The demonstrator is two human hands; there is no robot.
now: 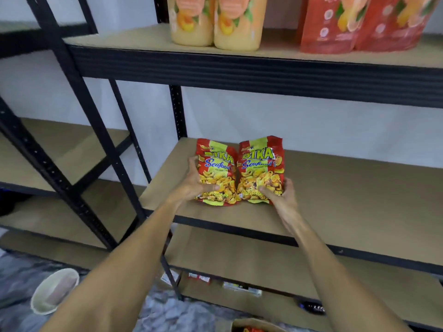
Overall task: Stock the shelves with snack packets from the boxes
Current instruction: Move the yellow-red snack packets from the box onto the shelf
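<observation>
Left hand grips left seafood packet, right hand grips right seafood packet; both on middle shelf, touching, 12 o'clock.

Pale yellow pouches and red fruit-print pouches are cropped by the top edge, print blurred. A brown cardboard box is cut off below — contents mostly unseen. The left hand and right hand have fingers partly hidden behind two red-and-yellow seafood snack packets.
</observation>
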